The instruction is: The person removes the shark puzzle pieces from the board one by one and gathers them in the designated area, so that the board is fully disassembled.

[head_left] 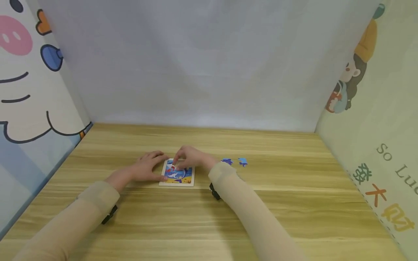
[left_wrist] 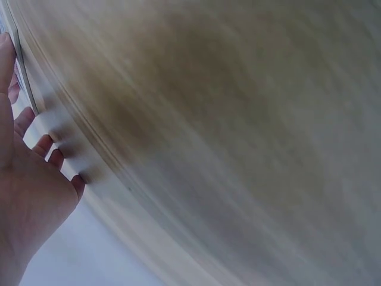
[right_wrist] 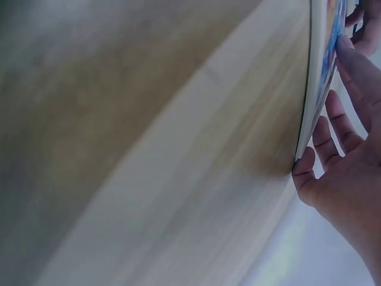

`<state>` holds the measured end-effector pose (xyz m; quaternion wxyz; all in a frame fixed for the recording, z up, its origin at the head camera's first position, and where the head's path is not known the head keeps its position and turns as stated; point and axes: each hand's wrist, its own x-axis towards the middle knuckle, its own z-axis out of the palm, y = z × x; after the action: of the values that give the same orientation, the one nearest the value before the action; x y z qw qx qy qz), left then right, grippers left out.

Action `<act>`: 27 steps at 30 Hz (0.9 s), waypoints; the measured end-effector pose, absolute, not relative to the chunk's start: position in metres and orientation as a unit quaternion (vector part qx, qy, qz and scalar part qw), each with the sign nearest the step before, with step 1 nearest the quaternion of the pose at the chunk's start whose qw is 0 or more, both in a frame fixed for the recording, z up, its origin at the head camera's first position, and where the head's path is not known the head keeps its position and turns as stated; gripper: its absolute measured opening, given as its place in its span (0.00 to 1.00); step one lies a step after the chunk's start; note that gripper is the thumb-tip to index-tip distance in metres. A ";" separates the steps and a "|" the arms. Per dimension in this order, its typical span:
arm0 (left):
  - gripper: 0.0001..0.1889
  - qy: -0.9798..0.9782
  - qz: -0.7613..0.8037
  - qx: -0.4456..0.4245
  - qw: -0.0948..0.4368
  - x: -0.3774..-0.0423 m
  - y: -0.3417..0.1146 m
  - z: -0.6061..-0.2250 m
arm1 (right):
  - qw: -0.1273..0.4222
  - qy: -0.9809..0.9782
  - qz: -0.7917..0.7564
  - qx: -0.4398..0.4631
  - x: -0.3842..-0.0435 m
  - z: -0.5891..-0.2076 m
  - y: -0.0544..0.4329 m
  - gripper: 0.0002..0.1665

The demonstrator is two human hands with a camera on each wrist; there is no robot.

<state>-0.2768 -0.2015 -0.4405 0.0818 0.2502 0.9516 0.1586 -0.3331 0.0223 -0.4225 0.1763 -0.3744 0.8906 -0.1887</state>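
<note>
Puzzle board (head_left: 180, 175), shark picture with a pale rim, lies flat on the bench (head_left: 287, 181), left of centre. Left hand (head_left: 147, 168) sits at its left edge, fingers and thumb apart; grip isn't closed round anything, probably there to stop the board sliding. Right hand (head_left: 192, 157) reaches over the upper part, index and thumb bent down onto the picture. Can't tell if that grip pinches a piece or just presses. Two loose pieces on the bench right of the board: near piece (head_left: 227, 161) just beyond the right sleeve (head_left: 248, 203), far piece (head_left: 242, 161) next to it. Likely parked for easy right-side reach. Bench is wood-grain. Pale backdrop (head_left: 196, 72) behind, cartoon panel (head_left: 29, 116) left, lettered panel (head_left: 385, 127) right.
</note>
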 end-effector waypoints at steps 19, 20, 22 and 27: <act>0.46 0.951 0.165 0.244 0.095 -0.275 -0.200 -0.436 | 0.178 0.881 -0.232 -0.372 -0.330 -0.422 0.020 0.07; 0.46 0.951 0.162 0.244 0.095 -0.275 -0.200 -0.436 | 0.178 0.882 -0.236 -0.366 -0.330 -0.422 0.020 0.08; 0.46 0.952 0.160 0.243 0.097 -0.275 -0.200 -0.436 | 0.176 0.885 -0.245 -0.354 -0.329 -0.422 0.020 0.08; 0.46 0.950 0.164 0.243 0.103 -0.275 -0.199 -0.435 | 0.162 0.892 -0.229 -0.354 -0.329 -0.421 0.019 0.08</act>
<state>-0.2749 -0.1986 -0.4347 0.1033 0.2435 0.9503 0.1640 -0.3291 0.0194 -0.4209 0.1618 -0.3545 0.8920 -0.2291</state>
